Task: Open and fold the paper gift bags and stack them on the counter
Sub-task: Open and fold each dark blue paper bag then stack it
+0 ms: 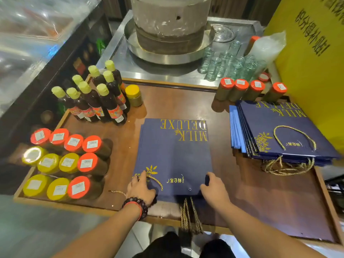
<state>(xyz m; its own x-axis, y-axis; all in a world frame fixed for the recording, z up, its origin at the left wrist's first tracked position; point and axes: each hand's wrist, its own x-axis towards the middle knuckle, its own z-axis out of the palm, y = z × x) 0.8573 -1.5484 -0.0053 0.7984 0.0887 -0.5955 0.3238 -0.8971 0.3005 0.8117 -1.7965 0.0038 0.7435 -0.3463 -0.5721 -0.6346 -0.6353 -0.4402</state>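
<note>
gripping the near edge of the flat navy gift bag (pixel 173 157) on the bench (pixel 260 198), left hand (pixel 140 189) and right hand (pixel 215 189) fingers curled round its corners.

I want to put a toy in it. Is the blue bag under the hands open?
No, folded flat. The blue bag lies flat on the counter, both hands holding its near edge.

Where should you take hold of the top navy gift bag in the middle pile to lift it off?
Pinch the top bag at its near mouth edge, coming from the person's side. It lies flat, so only that edge, where both hands rest, lets fingers slip under.
</note>
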